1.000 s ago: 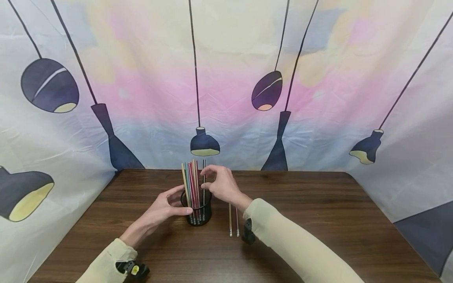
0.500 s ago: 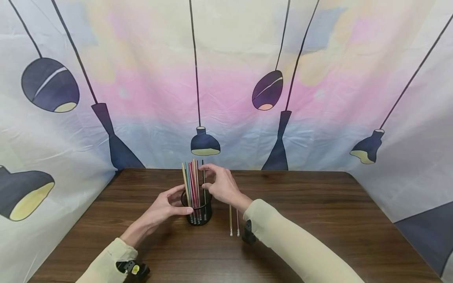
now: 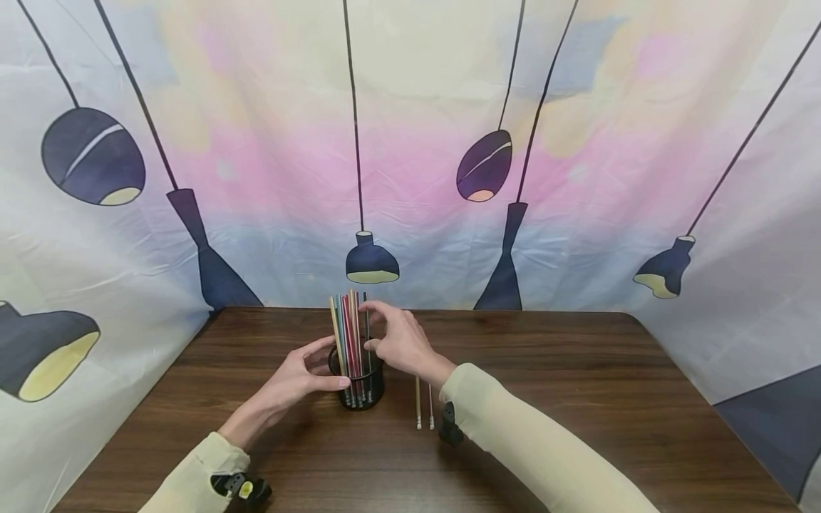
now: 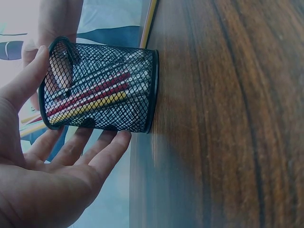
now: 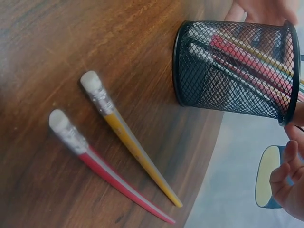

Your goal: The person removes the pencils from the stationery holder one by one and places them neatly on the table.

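A black mesh pencil cup (image 3: 375,388) stands upright on the table, holding a bundle of colored pencils (image 3: 346,338) with their eraser ends down. My left hand (image 3: 304,374) grips the cup from the left, thumb near the rim and fingers along its side, as the left wrist view shows. Above the cup's right side, my right hand (image 3: 404,345) pinches a dark pencil (image 3: 366,324) between thumb and index finger; its lower end is inside the mesh. Beneath the right wrist lie a yellow pencil (image 5: 135,147) and a red pencil (image 5: 114,175), side by side, with white erasers.
The dark wood table (image 3: 545,399) spreads around the cup to both sides and toward me. Behind it hangs a pastel cloth backdrop (image 3: 417,107) printed with lamps. Black wrist devices (image 3: 240,488) sit at both cuffs.
The dark pencil's upper end has tilted left toward the bundle, and my right fingertips have shifted slightly with it. The left hand and the cup stay in place.
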Tool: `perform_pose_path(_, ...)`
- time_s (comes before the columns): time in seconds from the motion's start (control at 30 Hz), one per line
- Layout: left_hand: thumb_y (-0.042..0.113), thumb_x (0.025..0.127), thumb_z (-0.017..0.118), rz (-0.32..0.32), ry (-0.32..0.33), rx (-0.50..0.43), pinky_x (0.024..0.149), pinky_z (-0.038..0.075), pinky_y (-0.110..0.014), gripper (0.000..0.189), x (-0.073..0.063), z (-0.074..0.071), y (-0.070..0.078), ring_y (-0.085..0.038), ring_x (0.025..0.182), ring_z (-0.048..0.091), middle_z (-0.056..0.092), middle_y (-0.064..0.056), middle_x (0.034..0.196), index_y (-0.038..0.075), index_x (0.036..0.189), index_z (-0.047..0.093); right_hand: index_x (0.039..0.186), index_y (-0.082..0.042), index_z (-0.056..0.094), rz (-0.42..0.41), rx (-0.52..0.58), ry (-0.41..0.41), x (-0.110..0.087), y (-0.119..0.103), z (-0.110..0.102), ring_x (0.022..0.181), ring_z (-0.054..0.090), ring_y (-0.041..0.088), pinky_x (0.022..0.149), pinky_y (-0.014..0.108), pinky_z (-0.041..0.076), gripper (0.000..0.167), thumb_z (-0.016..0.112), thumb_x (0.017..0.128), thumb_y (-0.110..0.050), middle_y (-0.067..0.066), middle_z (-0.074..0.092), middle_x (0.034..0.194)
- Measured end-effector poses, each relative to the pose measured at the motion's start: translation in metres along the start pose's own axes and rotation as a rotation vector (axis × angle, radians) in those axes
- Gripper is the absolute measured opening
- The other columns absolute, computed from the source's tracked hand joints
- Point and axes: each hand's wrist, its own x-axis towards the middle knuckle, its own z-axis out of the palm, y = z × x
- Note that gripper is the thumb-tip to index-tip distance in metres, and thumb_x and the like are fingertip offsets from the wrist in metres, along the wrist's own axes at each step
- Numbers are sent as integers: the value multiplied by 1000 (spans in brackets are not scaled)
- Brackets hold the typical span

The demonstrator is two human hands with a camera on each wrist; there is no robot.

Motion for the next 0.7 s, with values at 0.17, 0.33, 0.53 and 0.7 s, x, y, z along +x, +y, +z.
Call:
perform_pose_path(0.17, 10, 91, 83, 0, -3, 2, 102, 50, -44, 87, 0, -1, 0, -43, 133, 56, 52, -27, 150, 3, 163, 35, 143, -25, 63, 0, -15, -4, -1, 0, 2, 85, 67, 12, 64, 29, 46, 63, 88, 88, -8, -3, 75, 108)
perform_pose_path(0.33, 10, 91, 82, 0, -4, 2, 103, 49, -45, 87, 0, -1, 0, -43, 134, 56, 52, -27, 151, 3, 163, 35, 142, -26, 64, -1, -22, 5, -2, -1, 3, 82, 66, 10, 62, 28, 45, 63, 89, 87, -12, -4, 75, 106)
perform_pose_path(0.53, 11, 91, 82, 0, -7, -1, 102, 50, -46, 87, 0, 1, -1, -44, 135, 55, 51, -27, 152, 3, 164, 34, 142, -26, 64, 9, -18, 15, -2, -2, 2, 88, 69, 14, 64, 29, 46, 63, 89, 87, -10, -4, 76, 107)
perform_pose_path(0.7, 11, 91, 83, -1, -10, -17, 102, 51, -45, 88, -1, 0, 0, -44, 136, 54, 50, -26, 153, 3, 164, 34, 142, -25, 65, 15, -4, 35, -1, -1, -1, 95, 70, 17, 71, 32, 52, 63, 89, 86, -8, -4, 76, 107)
